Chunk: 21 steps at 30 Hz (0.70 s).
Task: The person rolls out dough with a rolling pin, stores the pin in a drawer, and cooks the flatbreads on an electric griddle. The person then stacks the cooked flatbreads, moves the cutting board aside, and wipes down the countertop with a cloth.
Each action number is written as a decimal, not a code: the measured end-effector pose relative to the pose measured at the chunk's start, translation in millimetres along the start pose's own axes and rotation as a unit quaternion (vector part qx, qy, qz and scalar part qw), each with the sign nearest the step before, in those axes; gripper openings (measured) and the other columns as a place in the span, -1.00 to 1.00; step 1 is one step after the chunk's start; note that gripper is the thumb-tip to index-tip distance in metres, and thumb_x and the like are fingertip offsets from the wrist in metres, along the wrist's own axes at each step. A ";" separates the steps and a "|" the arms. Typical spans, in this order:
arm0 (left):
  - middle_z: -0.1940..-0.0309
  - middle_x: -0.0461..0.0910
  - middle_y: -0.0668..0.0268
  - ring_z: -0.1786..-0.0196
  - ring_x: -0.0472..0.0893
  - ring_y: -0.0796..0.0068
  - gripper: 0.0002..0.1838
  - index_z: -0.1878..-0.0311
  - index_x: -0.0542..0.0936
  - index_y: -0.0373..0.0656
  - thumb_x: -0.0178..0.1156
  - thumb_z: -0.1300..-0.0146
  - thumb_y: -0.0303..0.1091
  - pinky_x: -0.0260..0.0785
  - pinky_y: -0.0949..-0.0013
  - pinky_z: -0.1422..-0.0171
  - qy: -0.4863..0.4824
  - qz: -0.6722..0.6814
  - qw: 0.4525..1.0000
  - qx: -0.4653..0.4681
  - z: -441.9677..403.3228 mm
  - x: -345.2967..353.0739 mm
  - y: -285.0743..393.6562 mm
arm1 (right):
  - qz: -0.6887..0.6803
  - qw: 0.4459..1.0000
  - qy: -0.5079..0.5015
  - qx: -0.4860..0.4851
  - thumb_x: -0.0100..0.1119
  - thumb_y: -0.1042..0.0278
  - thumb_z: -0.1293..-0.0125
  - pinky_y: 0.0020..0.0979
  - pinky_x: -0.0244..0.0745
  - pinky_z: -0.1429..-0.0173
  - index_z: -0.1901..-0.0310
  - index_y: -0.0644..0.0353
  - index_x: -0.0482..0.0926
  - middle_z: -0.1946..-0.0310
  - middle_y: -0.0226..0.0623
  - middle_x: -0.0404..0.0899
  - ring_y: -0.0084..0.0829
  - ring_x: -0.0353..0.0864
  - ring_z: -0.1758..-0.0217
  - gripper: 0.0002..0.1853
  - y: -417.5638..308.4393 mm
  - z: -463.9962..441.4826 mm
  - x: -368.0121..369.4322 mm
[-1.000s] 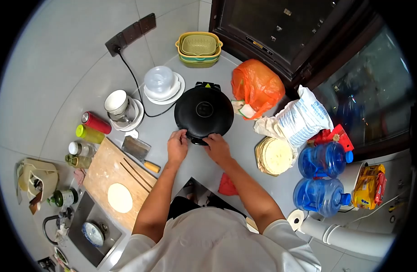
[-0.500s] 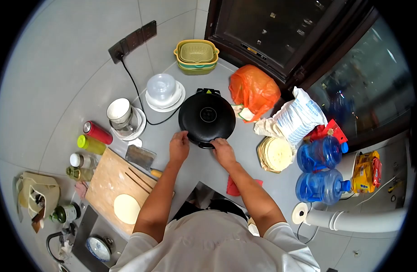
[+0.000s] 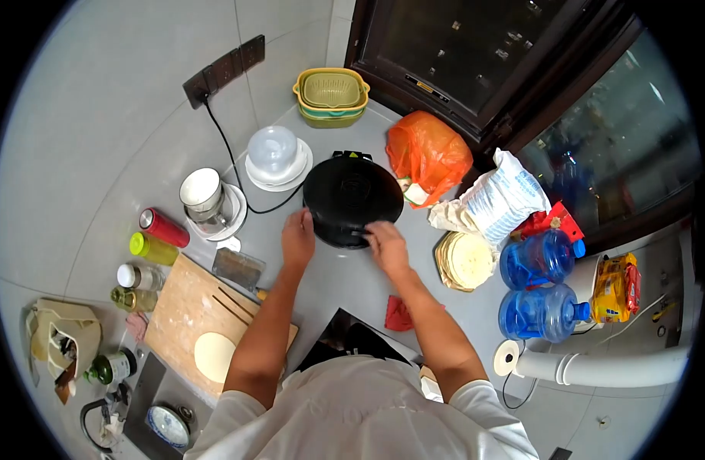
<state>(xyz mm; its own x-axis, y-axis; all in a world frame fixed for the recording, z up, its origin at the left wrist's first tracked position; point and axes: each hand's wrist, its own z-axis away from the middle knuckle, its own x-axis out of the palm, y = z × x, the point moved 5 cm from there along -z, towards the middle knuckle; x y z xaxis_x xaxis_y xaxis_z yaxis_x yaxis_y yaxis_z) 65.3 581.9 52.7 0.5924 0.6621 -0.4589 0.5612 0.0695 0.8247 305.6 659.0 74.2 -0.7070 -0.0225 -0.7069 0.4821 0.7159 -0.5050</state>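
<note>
Flanking the front rim of a black griddle (image 3: pixel 352 188), two bare hands work on the tabletop (image 3: pixel 337 280). The griddle sits between the tabletop's near edge and its far corner, hinge (image 3: pixel 352 155) toward that corner, its cord (image 3: pixel 224 146) running to the wall sockets (image 3: pixel 224 70). The right hand's (image 3: pixel 388 247) fingers curl at the front handle (image 3: pixel 355 233), though blur hides whether they grip it; the left hand's (image 3: pixel 298 236) fingers bend beside the rim, and contact cannot be told.

The griddle looks fairly heavy and rigid, its smooth shell likely slick under floury fingers. The handle, opposite the hinge, seems the place to take hold; the rim (possibly hot, given the cord) looks a poor one.

Soft and easily torn by its look, a dough round (image 3: pixel 214 356) lies on the board (image 3: pixel 176 314) toward the left edge, best supported from beneath with spread fingers. Stacked flatbreads (image 3: pixel 469 261), probably limp, rest right of the griddle.
</note>
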 end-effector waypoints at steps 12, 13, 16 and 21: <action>-0.38 0.55 -0.14 -0.48 0.49 -0.09 -0.43 -0.41 0.51 -0.39 -0.15 -0.72 -0.06 0.24 0.15 -0.60 0.030 0.119 0.992 0.040 -132.4 12.3 90.3 | -0.043 0.966 0.241 0.079 0.46 0.37 -0.33 -0.11 0.52 0.13 0.15 0.18 0.55 0.38 -0.18 0.62 -0.08 0.63 0.24 -0.77 4.2 -242.8 -63.0; -0.38 0.54 -0.15 -0.48 0.48 -0.09 -0.42 -0.42 0.51 -0.38 -0.14 -0.72 -0.06 0.23 0.15 -0.61 0.038 0.112 0.991 0.055 -144.2 16.2 95.6 | -0.055 0.966 0.230 0.105 0.44 0.31 -0.35 -0.10 0.48 -0.01 0.15 0.09 0.61 0.33 -0.26 0.67 -0.12 0.64 0.11 -0.82 11.8 -259.6 -60.8; -0.48 0.48 -0.04 -0.58 0.40 0.10 -0.37 -0.50 0.45 -0.35 -0.16 -0.72 0.01 0.14 0.25 -0.66 0.007 0.112 0.994 0.001 -173.7 33.3 100.1 | 0.036 0.969 0.216 0.114 0.41 0.25 -0.39 -0.15 0.40 -0.14 0.12 0.00 0.64 0.29 -0.37 0.70 -0.19 0.63 0.04 -0.86 26.7 -299.5 -59.1; -0.41 0.52 -0.15 -0.50 0.47 -0.08 -0.41 -0.44 0.49 -0.36 -0.12 -0.71 -0.03 0.22 0.15 -0.62 0.014 0.100 0.995 -0.006 -182.9 64.5 89.4 | 0.100 0.981 0.110 0.121 0.12 -0.06 -0.57 -0.03 0.08 -0.50 -0.18 0.03 0.66 -0.11 -0.34 0.74 -0.23 0.49 -0.37 -0.60 58.2 -344.4 -34.7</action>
<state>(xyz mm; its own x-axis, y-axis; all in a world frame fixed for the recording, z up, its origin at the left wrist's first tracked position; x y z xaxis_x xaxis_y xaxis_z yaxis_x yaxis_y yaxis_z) 48.0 767.3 157.3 0.6752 0.6841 -0.2760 0.4272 -0.0577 0.9023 180.0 941.8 240.0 -0.6672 0.2731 -0.6930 0.7129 0.5038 -0.4878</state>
